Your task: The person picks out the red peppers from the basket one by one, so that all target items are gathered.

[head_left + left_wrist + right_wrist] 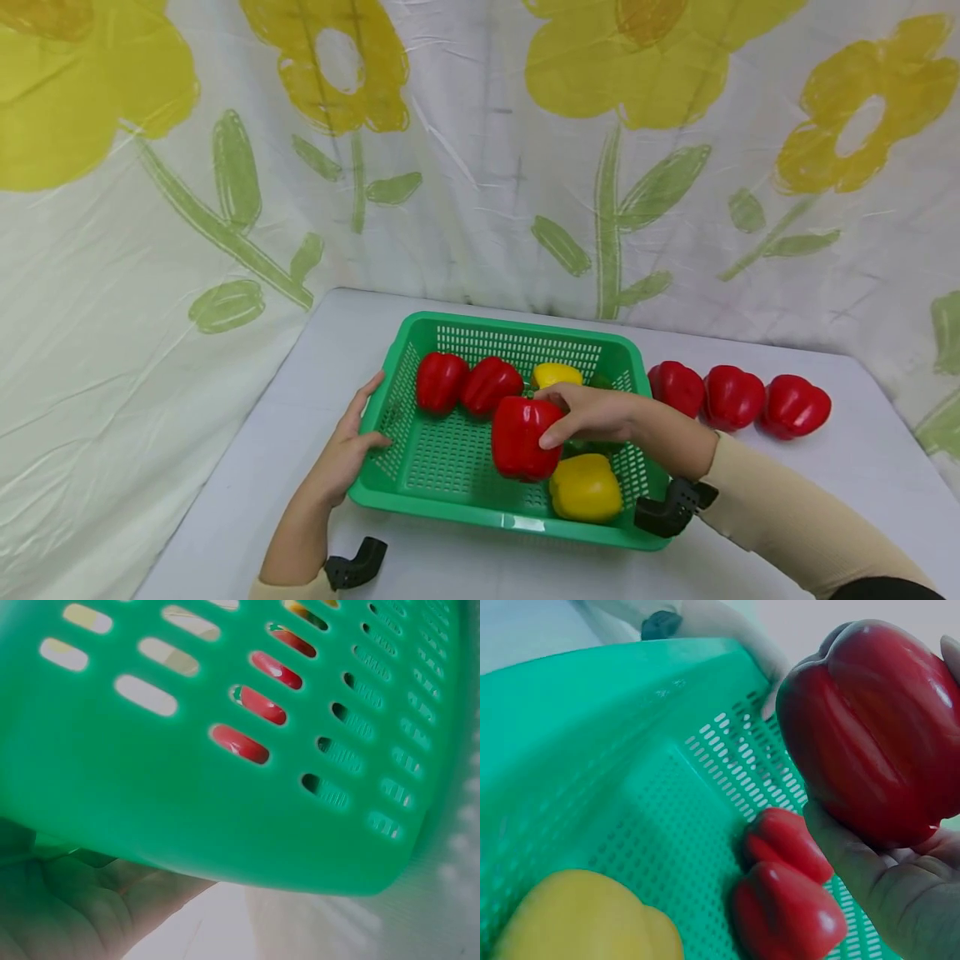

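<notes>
R hand (592, 410) is hovering over the green basket (442, 500), arm reaching in from the R, w/ thumb and fingers pinching the side of a red pepper (517, 442), which is hanging above the basket floor. L hand (348, 454) is gripping the L rim: thumb hooking over the inside, index finger lying along the outside; other fingers are mostly hiding, so can't tell if spread or together. In the basket, two red peppers (467, 385) are sitting side by side at back L, one yellow pepper (557, 374) is resting at the back, another yellow pepper (586, 488) at front R. Outside, 3 red peppers (735, 397) are lying in a row on the white table (847, 467), just R of the basket.
</notes>
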{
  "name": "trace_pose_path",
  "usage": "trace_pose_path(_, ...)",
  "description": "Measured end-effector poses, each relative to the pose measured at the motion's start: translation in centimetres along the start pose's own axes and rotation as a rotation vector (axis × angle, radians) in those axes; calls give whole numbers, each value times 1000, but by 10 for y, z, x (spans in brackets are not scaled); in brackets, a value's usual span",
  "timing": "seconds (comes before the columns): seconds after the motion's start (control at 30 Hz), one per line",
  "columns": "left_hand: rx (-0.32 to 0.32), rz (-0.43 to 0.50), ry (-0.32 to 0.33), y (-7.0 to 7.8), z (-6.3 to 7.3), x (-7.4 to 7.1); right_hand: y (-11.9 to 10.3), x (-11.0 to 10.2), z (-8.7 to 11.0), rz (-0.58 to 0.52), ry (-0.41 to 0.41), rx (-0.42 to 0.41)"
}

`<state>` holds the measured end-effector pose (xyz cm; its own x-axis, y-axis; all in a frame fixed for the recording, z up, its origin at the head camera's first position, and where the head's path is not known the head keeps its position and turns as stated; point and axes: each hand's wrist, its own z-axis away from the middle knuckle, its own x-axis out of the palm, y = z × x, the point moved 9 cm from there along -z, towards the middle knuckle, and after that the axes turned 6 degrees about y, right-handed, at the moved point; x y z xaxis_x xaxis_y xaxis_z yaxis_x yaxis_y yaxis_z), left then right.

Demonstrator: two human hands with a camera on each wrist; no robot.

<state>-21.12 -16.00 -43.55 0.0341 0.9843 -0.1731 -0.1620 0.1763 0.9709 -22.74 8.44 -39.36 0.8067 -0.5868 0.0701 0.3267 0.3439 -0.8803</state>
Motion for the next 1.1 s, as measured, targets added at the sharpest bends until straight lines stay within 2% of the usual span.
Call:
trace_pose_path(0.23,4,-23,16,-1,0,-2,1,-7,19,4,21,-43)
trace_pose_path(0.63,8,-3,7,-2,1,-1,6,-22,51,-29,26,-148)
trace_pose_path(0.9,12,-3,6,-2,1,0,9,-31,70,-65,-15,-259)
trace_pose_path(1.1,10,-3,6,-2,1,-1,13,-42,85,-71,-1,-324)
